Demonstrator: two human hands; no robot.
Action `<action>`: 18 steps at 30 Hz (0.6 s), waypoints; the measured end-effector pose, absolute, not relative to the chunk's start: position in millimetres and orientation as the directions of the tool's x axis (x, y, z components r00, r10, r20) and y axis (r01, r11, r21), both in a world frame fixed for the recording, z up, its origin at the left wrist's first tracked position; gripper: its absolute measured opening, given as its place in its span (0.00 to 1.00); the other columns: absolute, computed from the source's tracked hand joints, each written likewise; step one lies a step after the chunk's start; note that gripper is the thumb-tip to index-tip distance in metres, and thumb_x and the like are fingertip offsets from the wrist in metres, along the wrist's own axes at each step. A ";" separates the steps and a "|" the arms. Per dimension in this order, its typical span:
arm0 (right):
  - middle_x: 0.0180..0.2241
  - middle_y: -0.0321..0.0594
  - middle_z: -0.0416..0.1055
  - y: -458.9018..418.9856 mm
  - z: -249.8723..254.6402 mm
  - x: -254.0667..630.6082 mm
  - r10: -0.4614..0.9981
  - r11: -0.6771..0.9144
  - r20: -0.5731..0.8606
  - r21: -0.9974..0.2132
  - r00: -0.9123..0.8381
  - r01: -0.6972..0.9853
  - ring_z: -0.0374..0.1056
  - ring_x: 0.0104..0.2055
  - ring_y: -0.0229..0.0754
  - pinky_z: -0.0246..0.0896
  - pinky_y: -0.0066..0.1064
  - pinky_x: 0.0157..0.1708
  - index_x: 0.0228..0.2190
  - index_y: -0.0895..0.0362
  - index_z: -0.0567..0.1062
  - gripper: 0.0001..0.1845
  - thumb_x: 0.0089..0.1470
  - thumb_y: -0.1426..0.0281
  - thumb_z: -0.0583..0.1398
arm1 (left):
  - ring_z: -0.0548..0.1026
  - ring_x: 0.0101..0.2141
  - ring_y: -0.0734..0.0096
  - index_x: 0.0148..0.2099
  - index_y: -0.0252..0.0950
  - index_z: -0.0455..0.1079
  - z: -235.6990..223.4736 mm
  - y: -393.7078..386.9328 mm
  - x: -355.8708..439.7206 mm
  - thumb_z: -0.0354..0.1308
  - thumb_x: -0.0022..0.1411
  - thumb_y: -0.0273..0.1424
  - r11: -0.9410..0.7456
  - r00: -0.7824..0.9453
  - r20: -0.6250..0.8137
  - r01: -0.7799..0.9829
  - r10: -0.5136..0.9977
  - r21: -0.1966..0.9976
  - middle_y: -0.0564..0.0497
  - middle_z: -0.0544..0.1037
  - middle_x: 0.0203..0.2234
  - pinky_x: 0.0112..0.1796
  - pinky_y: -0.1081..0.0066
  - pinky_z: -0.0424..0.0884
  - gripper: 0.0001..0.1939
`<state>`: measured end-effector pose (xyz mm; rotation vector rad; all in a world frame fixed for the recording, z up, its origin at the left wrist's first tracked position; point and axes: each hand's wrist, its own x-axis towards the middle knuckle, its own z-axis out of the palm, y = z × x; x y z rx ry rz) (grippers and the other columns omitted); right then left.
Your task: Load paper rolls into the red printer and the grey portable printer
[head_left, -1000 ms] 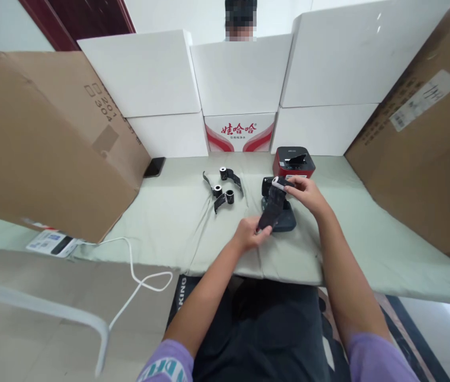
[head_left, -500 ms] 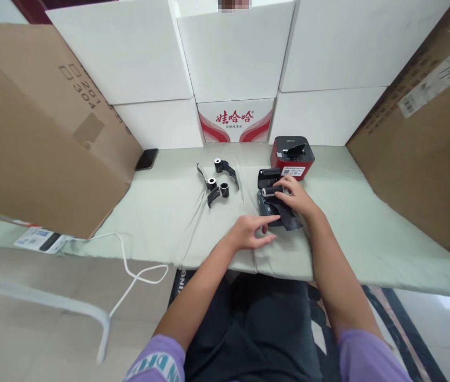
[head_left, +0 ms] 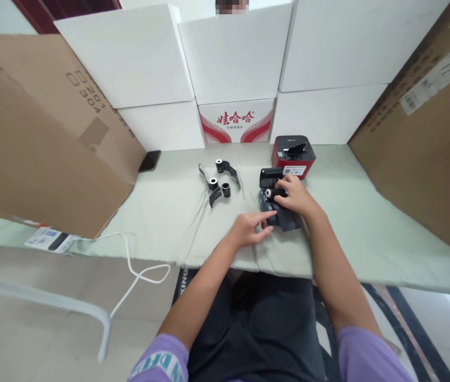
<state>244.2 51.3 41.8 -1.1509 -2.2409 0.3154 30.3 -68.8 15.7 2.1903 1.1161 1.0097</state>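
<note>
"What's on the left?"

"Three small rolls on the bench, then the left hand, half open, holding nothing, forefinger out at the dark strip!"

"And the black roll?"

"Just beyond that fingertip, at the open device, pinched by the right hand, fingers curled in!"

1. The right hand grips a black roll over the dark device — its lid stands open.
2. The left hand points its index finger at the roll's loose strip; contact is unclear.
3. A red-and-black machine sits just behind.
4. Small rolls with loose tails lie to the left — a phone beyond them.
</note>
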 end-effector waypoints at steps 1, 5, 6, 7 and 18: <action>0.40 0.47 0.65 50.5 42.4 243.8 0.805 0.590 0.392 -0.448 -0.445 0.672 0.63 0.47 0.56 0.65 0.51 0.51 0.37 0.55 0.78 0.12 0.49 0.65 0.62 | 0.74 0.29 0.73 0.64 0.40 0.72 15.1 -68.1 30.8 0.56 0.68 0.38 -0.544 0.368 0.405 0.490 0.837 0.681 0.53 0.82 0.33 0.39 0.73 0.73 0.24; 0.39 0.47 0.65 47.8 43.3 242.5 0.820 0.564 0.383 -0.418 -0.425 0.712 0.63 0.46 0.56 0.66 0.49 0.49 0.37 0.54 0.78 0.12 0.50 0.64 0.63 | 0.77 0.38 0.69 0.61 0.40 0.74 14.4 -62.8 31.8 0.54 0.70 0.35 -0.491 0.241 0.434 0.552 0.868 0.675 0.48 0.83 0.40 0.46 0.70 0.74 0.21; 0.39 0.47 0.65 47.5 43.2 242.5 0.822 0.561 0.383 -0.418 -0.421 0.714 0.63 0.46 0.56 0.66 0.49 0.49 0.37 0.54 0.78 0.12 0.50 0.64 0.63 | 0.78 0.43 0.66 0.61 0.40 0.74 14.8 -60.6 31.8 0.54 0.69 0.35 -0.483 0.205 0.453 0.562 0.868 0.671 0.46 0.82 0.44 0.49 0.68 0.73 0.21; 0.39 0.47 0.65 47.3 43.0 242.4 0.824 0.559 0.383 -0.424 -0.418 0.713 0.63 0.46 0.56 0.66 0.48 0.48 0.37 0.54 0.78 0.12 0.50 0.64 0.63 | 0.77 0.48 0.64 0.62 0.39 0.73 15.2 -58.1 31.7 0.54 0.69 0.34 -0.483 0.181 0.472 0.570 0.863 0.665 0.44 0.81 0.49 0.53 0.65 0.72 0.21; 0.40 0.44 0.64 48.5 41.3 244.6 0.826 0.564 0.378 -0.566 -0.418 0.602 0.67 0.40 0.48 0.67 0.43 0.46 0.37 0.57 0.80 0.13 0.49 0.65 0.62 | 0.65 0.61 0.55 0.72 0.37 0.62 25.0 -38.5 33.9 0.51 0.66 0.28 -0.468 0.293 0.370 0.641 0.882 0.609 0.45 0.73 0.63 0.64 0.56 0.62 0.32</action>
